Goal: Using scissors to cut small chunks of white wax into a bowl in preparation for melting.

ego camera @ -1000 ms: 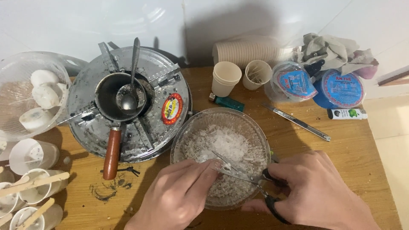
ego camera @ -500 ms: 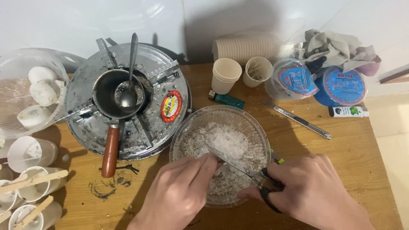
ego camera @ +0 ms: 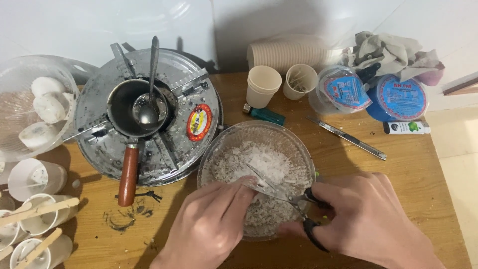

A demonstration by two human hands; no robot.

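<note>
Scissors [ego camera: 294,206] with black handles sat in your right hand [ego camera: 366,224], your fingers gripping the loops while the open blades reached over a clear glass bowl [ego camera: 226,149] near the front edge of the wooden tabletop [ego camera: 408,174]. Your left hand [ego camera: 211,226] reached into the same bowl from the near side, its fingertips pinched together right at the blades; whatever they held was too small to make out. White flaky shavings [ego camera: 254,164] filled the bowl. Behind it to the left stood a round metal stove [ego camera: 199,89] carrying a small dark pot [ego camera: 122,107] with a reddish wooden handle, and a metal spoon [ego camera: 149,99] rested in the pot. Beyond the bowl lay a green lighter [ego camera: 266,114], two beige paper cups [ego camera: 264,84] and a slim utility knife [ego camera: 346,138]. Further right sat two round containers with blue lids [ego camera: 398,97]. At the far left, a clear container [ego camera: 15,74] held white lumps, and several white cups with wooden sticks [ego camera: 40,209] stood near the tabletop's front corner.
</note>
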